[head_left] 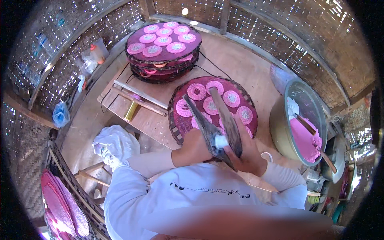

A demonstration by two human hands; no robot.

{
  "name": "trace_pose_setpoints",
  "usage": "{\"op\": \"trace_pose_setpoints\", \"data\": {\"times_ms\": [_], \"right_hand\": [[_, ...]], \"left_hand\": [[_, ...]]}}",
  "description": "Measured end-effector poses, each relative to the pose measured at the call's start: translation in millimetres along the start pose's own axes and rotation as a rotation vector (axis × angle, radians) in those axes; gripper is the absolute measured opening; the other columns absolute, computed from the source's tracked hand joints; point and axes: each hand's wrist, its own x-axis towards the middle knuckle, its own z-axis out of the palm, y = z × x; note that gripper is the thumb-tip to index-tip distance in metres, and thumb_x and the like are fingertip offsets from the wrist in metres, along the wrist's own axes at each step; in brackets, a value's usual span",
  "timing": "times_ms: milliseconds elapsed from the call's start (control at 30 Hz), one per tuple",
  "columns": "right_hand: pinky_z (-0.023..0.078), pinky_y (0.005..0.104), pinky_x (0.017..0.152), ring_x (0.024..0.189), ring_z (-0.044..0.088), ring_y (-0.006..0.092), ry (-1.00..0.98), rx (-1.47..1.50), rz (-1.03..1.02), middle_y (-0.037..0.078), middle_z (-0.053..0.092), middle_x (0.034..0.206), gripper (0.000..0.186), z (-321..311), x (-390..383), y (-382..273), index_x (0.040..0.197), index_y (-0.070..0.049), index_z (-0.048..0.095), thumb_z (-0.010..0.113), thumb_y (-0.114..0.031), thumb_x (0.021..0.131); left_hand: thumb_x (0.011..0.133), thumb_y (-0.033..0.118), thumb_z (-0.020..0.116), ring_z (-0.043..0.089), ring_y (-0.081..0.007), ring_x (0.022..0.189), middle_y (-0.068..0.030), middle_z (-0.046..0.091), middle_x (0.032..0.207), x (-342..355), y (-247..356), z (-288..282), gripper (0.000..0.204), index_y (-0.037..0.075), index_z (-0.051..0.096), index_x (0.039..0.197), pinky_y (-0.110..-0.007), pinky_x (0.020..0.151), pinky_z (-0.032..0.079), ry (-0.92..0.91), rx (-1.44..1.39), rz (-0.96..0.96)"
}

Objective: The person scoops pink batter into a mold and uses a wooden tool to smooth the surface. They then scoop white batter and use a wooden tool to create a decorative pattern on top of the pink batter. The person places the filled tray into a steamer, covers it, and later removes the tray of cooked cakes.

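Observation:
My left hand [195, 146] and my right hand [249, 155] are closed around a dark wooden two-armed tool [230, 122] that looks like a hand press. Its two long arms spread apart away from me. Between them, close to my fingers, sits a small white piece [221, 141]. Directly below the tool lies a round woven tray [172, 120] with a dark pink surface. Several pink lacy rounds [232, 99] with whitish middles rest on it, and one pink round [197, 92] shows a dark centre. My hands and the tool hide part of the tray.
Stacked trays [164, 76] of similar rounds stand at the back left. At right, a large bucket [280, 132] contains pink dough [306, 138] and wooden-handled tools. Left of the tray are a wooden frame [140, 95] and a yellowish tube [131, 111]. A white cloth bundle [116, 142] sits near my left arm.

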Motion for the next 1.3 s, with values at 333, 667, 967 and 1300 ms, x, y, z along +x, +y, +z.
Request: {"op": "trace_pose_setpoints", "data": {"times_ms": [333, 667, 967, 1300], "right_hand": [[0.044, 0.0252, 0.074, 0.088, 0.055, 0.0165, -0.521, 0.905, 0.501, 0.008, 0.055, 0.102, 0.06, -36.1, 74.7, 32.1, 0.123, -0.001, 0.04, 0.046, -0.048, 0.086], [0.046, 0.0258, 0.075, 0.084, 0.058, 0.0136, -0.716, 0.717, 0.656, 0.007, 0.061, 0.094, 0.056, -30.6, 162.4, 62.9, 0.11, -0.004, 0.054, 0.035, -0.053, 0.09], [0.045, 0.0229, 0.053, 0.062, 0.056, 0.0119, -0.674, 0.513, 0.826, 0.005, 0.06, 0.078, 0.057, 9.5, 174.6, 103.4, 0.099, -0.005, 0.057, 0.038, -0.057, 0.087], [0.043, 0.025, 0.05, 0.053, 0.052, 0.0123, -0.608, 0.326, 0.775, 0.004, 0.058, 0.064, 0.063, 24.5, 185.3, 105.0, 0.083, -0.003, 0.062, 0.041, -0.063, 0.082]], "left_hand": [[0.066, 0.028, 0.072, 0.049, -0.0268, 0.109, -0.0142, 0.053, 0.114, 65.2, -69.6, -78.9, 0.06, 0.003, 0.049, 0.116, -0.036, 0.091, 0.038, -0.119, -0.182, 0.197], [0.072, 0.078, 0.031, 0.04, -0.0332, 0.115, -0.0078, 0.049, 0.116, 109.9, -144.1, -125.6, 0.091, 0.006, 0.04, 0.128, -0.051, 0.096, 0.031, -0.089, -1.859, 0.44], [0.082, 0.041, 0.043, 0.05, -0.0277, 0.082, -0.0031, 0.05, 0.068, 83.1, -192.5, -81.3, 0.033, 0.011, 0.053, 0.074, -0.038, 0.074, 0.04, 0.297, -2.048, 0.09], [0.081, 0.031, 0.047, 0.045, -0.0188, 0.062, -0.0018, 0.045, 0.057, 76.0, -194.6, -82.0, 0.026, 0.011, 0.047, 0.064, -0.034, 0.071, 0.039, 0.592, -1.947, -0.059]]}}
